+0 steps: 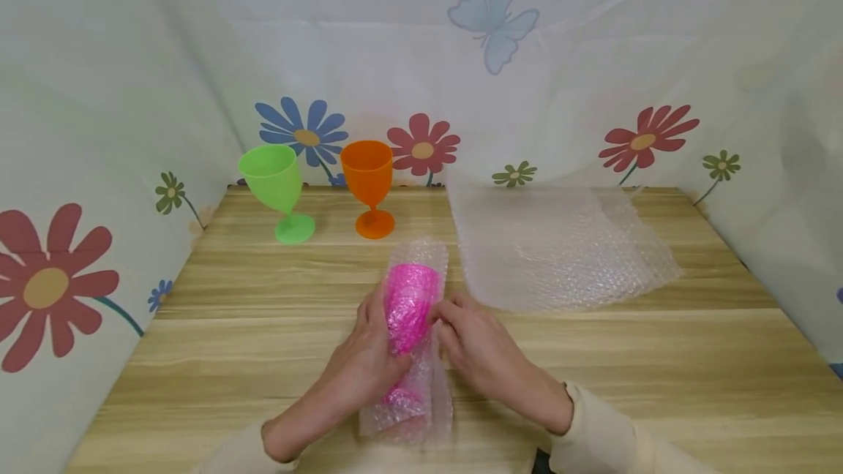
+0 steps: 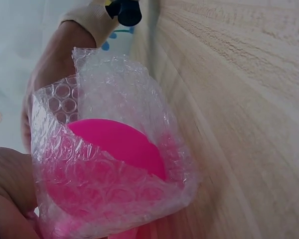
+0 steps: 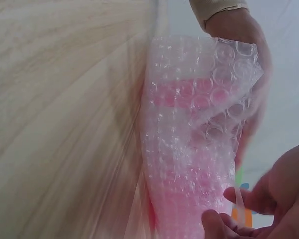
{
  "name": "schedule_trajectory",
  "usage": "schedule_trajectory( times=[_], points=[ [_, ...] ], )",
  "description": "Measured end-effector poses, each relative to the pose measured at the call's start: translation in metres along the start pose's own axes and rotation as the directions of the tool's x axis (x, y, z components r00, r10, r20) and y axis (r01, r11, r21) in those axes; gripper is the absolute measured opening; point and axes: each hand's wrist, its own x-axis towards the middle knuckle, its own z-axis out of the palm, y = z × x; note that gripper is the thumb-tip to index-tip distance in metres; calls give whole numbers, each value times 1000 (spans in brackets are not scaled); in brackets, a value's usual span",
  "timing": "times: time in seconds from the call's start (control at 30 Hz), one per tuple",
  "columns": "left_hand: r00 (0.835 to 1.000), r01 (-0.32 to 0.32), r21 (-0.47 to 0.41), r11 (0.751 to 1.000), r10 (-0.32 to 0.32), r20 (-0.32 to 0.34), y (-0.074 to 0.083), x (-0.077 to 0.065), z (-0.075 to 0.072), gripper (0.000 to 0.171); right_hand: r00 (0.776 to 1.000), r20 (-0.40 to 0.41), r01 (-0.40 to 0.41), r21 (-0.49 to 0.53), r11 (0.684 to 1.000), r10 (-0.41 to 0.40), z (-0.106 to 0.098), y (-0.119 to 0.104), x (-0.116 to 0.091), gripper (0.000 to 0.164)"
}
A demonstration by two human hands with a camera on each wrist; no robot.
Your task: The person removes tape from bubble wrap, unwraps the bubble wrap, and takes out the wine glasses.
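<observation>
A pink goblet lies on the table inside a rolled sleeve of bubble wrap, its bowl pointing away from me. My left hand grips the roll from the left, with the thumb across the middle. On the right side, my right hand has its fingers curled and pinches the wrap's edge near the bowl. The left wrist view shows the goblet's round pink foot through the open near end of the wrap. In the right wrist view, fingertips meet at the wrap's side.
A green goblet and an orange goblet stand upright at the back left of the wooden table. Flat sheets of bubble wrap lie at the back right. A flower-printed cloth encloses the table's back and sides.
</observation>
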Motion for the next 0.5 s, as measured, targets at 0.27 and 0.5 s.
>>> schedule_trajectory(
  times=[0.27, 0.5],
  points=[
    [999, -6, 16, 1000, 6, 36, 1, 0, -5, 108, 999, -23, -27, -124, 992, 25, 4, 2, 0, 29],
    [999, 29, 37, 999, -30, 37, 1, 2, -10, 108, 998, -37, -52, -128, 990, 48, 6, 4, 2, 55]
  ],
)
